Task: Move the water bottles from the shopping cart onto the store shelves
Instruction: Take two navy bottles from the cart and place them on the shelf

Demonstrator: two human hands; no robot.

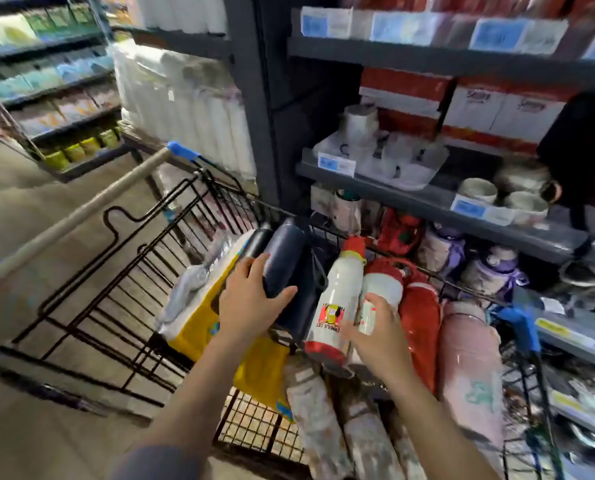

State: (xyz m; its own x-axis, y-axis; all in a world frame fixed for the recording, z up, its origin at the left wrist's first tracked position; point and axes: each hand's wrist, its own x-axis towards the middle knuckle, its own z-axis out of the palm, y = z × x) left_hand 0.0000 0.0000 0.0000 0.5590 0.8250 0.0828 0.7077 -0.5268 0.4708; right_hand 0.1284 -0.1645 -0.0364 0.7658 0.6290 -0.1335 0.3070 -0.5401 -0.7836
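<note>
Two bottles are gripped in the cart (123,271): navy (289,268) by the left hand (251,303), white (375,296) by the right hand (375,330); open floor lies left.

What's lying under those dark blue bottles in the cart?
A yellow package shows beneath the dark blue bottles, where the left hand rests. The bottles and hand cover whatever else lies underneath.

Around the black wire shopping cart (171,237) much is unreadable — the blue price tags (336,163) on the grey metal shelf (410,195) beyond it are smeared. The speckled pale bottles (318,427) at its near end run off the bottom edge. The right hand (375,332) covers part of the white red-capped bottle (341,299) — its label only partly legible.
</note>
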